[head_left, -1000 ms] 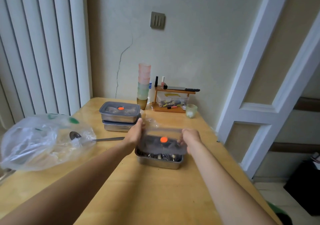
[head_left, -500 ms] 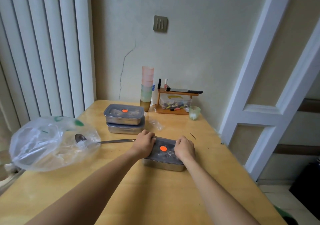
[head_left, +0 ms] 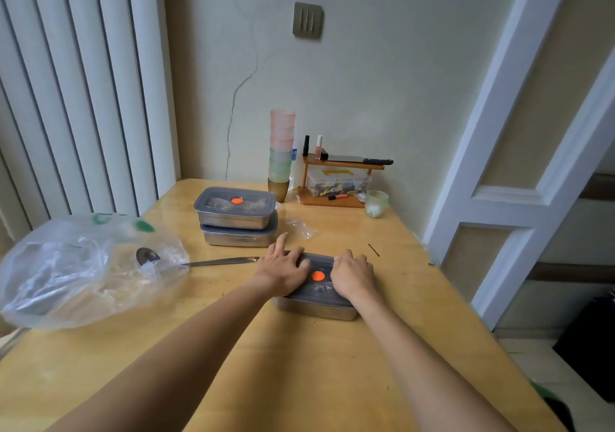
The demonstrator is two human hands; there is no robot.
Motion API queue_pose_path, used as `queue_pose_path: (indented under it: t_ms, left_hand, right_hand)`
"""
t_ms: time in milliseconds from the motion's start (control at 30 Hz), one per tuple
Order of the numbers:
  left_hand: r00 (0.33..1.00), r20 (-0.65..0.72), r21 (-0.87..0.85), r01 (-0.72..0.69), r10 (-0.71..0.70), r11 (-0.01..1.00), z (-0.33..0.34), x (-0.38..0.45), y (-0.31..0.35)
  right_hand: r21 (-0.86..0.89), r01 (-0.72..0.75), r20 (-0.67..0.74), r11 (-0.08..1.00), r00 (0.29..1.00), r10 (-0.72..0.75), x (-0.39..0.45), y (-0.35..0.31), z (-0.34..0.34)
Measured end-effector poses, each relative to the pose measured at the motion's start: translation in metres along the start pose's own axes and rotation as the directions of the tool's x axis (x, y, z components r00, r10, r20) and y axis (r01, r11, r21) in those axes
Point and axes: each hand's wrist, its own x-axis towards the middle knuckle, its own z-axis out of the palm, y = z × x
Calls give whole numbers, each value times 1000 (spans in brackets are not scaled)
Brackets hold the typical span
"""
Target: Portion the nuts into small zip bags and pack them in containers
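Both hands were down flat on the lid, fingers of the left hand spread and relaxed, index stretched off past the far left corner; the right hand lay with its fingers gently bent over the far right edge, pressing rather than gripping. Nothing was clasped in either hand.

Directly under the palms sat the grey lid with its orange spot showing between the two hands, on the steel container in the middle of the worktop. Its long axis ran left to right, one hand at each end, so neither was nearer; the push looked to go straight down.

Just beyond, to the far left, two more lidded containers stood stacked. A spoon lay to the left, its bowl at the big clear bag.

The zip bags inside were hidden; whether the lid's corners had seated could not be told, as the hands covered most of it.
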Motion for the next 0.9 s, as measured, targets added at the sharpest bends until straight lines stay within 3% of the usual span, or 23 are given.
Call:
queue_pose_path:
  t_ms: [100, 267, 633, 767, 900]
  left_hand:
    - [997, 55, 8, 46, -47, 999, 1, 5, 4]
    - [997, 29, -16, 68, -68, 998, 5, 8, 4]
    - [996, -61, -30, 65, -66, 997, 10, 8, 5]
    - [999, -2, 131, 33, -33, 991, 5, 4, 8]
    - [999, -54, -54, -5, 2, 999, -4, -10, 2]
  right_hand:
    - [-41, -3, -23, 999, 1000, 2, -2, -1, 2]
    - [-218, -41, -38, 975, 999, 33, -8, -10, -3]
    - [-266, -59, -86, 962, 996, 38, -8, -9, 2]
    - [-221, -17, -24, 975, 1000, 12, -13, -11, -9]
    - [16, -41, -22, 999, 999, 41, -14, -4, -5]
